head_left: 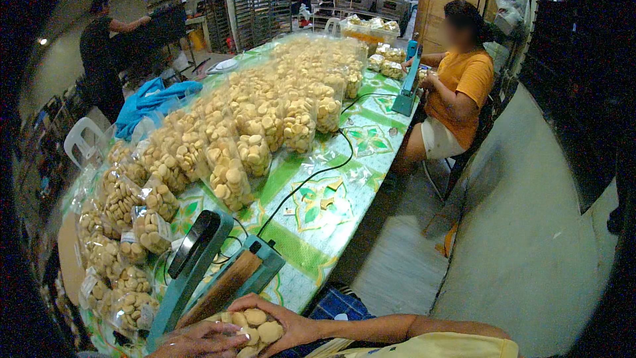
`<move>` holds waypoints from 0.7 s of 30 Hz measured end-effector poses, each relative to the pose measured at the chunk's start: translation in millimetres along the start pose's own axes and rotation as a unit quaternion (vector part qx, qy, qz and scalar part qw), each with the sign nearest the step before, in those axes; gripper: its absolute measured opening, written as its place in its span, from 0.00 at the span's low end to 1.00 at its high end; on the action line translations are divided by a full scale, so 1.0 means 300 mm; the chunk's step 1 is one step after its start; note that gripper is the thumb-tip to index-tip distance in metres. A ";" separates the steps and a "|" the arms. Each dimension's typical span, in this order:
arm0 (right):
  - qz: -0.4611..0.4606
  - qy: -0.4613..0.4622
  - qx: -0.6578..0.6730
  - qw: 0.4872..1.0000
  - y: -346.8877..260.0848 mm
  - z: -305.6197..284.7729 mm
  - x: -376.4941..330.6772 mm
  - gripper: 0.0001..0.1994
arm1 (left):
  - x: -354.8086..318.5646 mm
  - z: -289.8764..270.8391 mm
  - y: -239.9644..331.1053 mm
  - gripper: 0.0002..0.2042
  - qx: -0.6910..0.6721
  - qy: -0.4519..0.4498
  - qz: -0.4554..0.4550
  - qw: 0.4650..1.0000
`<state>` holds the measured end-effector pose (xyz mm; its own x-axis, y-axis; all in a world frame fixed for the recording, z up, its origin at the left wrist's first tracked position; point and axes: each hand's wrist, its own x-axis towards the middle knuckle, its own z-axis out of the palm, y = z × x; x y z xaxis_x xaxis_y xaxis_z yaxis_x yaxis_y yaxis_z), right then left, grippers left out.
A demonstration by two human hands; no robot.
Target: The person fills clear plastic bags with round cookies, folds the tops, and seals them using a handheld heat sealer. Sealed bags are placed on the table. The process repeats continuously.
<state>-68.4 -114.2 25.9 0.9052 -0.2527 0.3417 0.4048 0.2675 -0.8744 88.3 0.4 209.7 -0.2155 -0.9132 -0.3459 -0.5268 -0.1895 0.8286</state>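
At the lower edge, a clear plastic bag of round pale cookies [265,333] sits between my hands. My right hand [295,323] wraps around its right side, thumb over the top. My left hand [199,341] presses its fingers on the bag's left side, close to the near end of the sealer. That teal impulse sealer [265,266] stands just beyond the bag, its black-topped arm [195,245] raised above a brown sealing strip [228,285]. The bag's mouth is hidden by my hands.
Many filled cookie bags [232,176] stand along the table [318,242], with sealed ones [136,308] at the left. A black cord [311,171] crosses the cloth. A co-worker in orange [464,83] sits at another teal sealer [407,86]. Another person [99,59] stands far left.
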 end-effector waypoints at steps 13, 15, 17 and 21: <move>-0.023 -0.020 0.004 1.000 0.028 -0.008 -0.001 0.49 | -0.013 0.061 0.067 0.16 0.234 0.094 0.022 0.967; -0.013 -0.025 0.020 0.999 0.023 -0.004 -0.001 0.49 | -0.006 0.061 0.070 0.16 0.307 0.113 0.082 0.941; 0.006 -0.025 0.036 0.999 0.013 0.001 -0.004 0.49 | 0.000 0.061 0.066 0.16 0.295 0.086 0.029 0.951; 0.028 -0.035 0.041 0.998 -0.004 0.002 -0.007 0.49 | 0.010 0.075 0.019 0.16 0.267 0.084 -0.028 0.960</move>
<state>-70.8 -113.4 26.4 0.9327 -0.1699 0.3183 0.3592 0.3550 -0.8631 66.2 4.5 203.5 -0.0632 -0.9606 -0.2707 -0.8894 -0.0688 0.4519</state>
